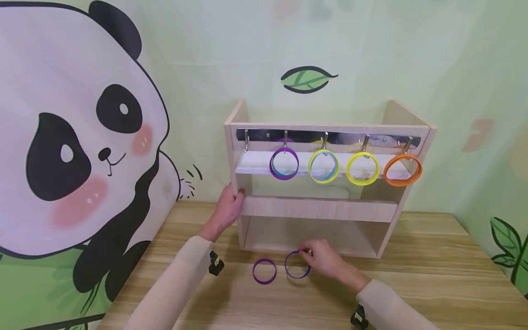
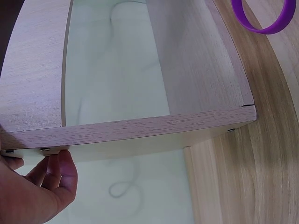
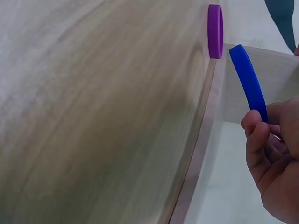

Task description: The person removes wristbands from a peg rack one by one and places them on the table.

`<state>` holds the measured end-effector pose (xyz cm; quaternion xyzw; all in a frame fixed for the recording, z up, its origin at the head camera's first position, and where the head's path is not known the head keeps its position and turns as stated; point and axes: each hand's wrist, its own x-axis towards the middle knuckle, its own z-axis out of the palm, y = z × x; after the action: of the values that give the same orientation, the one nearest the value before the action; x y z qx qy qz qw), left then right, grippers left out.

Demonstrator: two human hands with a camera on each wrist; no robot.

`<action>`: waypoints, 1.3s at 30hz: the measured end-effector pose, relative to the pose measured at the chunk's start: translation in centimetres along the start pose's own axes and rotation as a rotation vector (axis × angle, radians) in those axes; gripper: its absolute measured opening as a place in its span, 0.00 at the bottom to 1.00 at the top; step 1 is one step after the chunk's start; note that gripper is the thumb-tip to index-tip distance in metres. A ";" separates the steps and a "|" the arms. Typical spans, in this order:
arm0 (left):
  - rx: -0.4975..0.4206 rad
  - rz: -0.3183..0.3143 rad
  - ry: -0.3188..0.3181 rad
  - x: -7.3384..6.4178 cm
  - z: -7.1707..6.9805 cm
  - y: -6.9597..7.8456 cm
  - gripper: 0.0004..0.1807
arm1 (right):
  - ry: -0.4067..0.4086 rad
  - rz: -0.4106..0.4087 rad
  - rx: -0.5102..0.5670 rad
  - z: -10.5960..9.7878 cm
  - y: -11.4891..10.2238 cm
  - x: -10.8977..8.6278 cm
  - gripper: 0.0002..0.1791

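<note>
The left hand [image 1: 228, 207] reaches far, grip clamped on the left side of the shelf unit [image 1: 317, 209]; a purple ring [image 3: 215, 31] is on the worktop [image 1: 429, 261]; right of it, the blue ring [image 3: 249, 79], rim pinched by the right hand [image 1: 326, 258], arm slanting from near right

Dressed in a long, plain, pale cream left sleeve [image 1: 177, 284] and matching right sleeve [image 1: 392, 305]; fitted at the cuffs with a small, blocky black left wrist unit [image 1: 216, 264], marked in yellowish tone, and a similar right wrist unit [image 1: 359, 318], marked in lighter tone; bare at left hand [image 1: 228, 206] and right hand [image 1: 326, 257].
</note>
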<state>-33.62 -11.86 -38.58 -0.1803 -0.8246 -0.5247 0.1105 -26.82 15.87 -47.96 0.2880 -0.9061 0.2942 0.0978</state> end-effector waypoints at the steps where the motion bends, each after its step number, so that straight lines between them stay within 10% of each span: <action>1: 0.002 -0.005 -0.002 0.0 0.0 0.0 0.25 | -0.003 0.003 0.003 0.1 0.1 0.0 0.03; 39: 0.001 0.008 0.016 -0.1 0.0 0.2 0.25 | -0.069 -0.035 -0.023 2.4 1.6 0.8 0.04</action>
<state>-33.46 -11.75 -38.44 -0.1793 -0.8232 -0.5253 0.1194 -28.41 15.14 -50.43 0.3127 -0.9070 0.2718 0.0749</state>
